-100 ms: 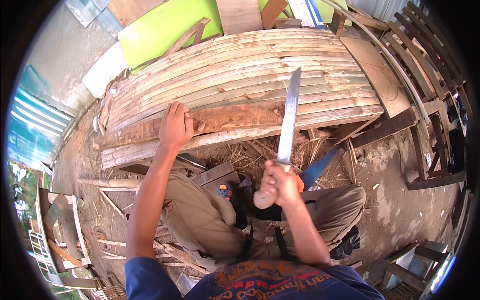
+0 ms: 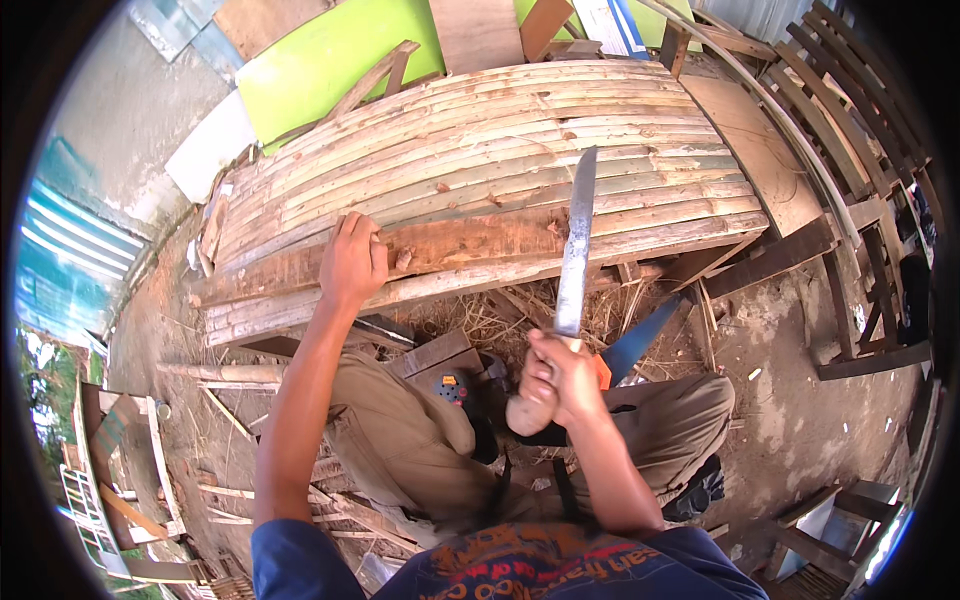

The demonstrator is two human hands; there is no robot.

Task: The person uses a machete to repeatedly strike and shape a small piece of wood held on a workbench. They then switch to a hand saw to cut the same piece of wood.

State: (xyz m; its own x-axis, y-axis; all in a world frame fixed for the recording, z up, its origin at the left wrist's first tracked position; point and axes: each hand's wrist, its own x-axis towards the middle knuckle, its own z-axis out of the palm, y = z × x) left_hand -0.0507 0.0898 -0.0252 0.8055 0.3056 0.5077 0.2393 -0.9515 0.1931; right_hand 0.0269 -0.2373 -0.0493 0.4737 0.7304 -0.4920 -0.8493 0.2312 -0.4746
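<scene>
A rough brown wooden plank (image 2: 470,238) lies lengthwise along the near edge of a bamboo-slat table (image 2: 470,130). My left hand (image 2: 352,262) grips it left of its middle, the fingers curled over its far edge. A machete (image 2: 576,235) with a long, stained steel blade is held upright in my right hand (image 2: 562,378), which is closed around its pale handle. From my view the blade crosses the plank's right end, its tip over the slats; I cannot tell whether it touches the wood.
Below the table's right part rests a handsaw (image 2: 645,338) with a blue blade and orange handle. Wood scraps and straw (image 2: 510,305) litter the ground around my crossed legs. Wooden slatted frames (image 2: 860,110) stand at the right, and a bright green panel (image 2: 330,70) leans behind the table.
The whole view has shifted very slightly downward. The machete's tip has dipped a little and moved slightly left; my left hand stays on the plank.
</scene>
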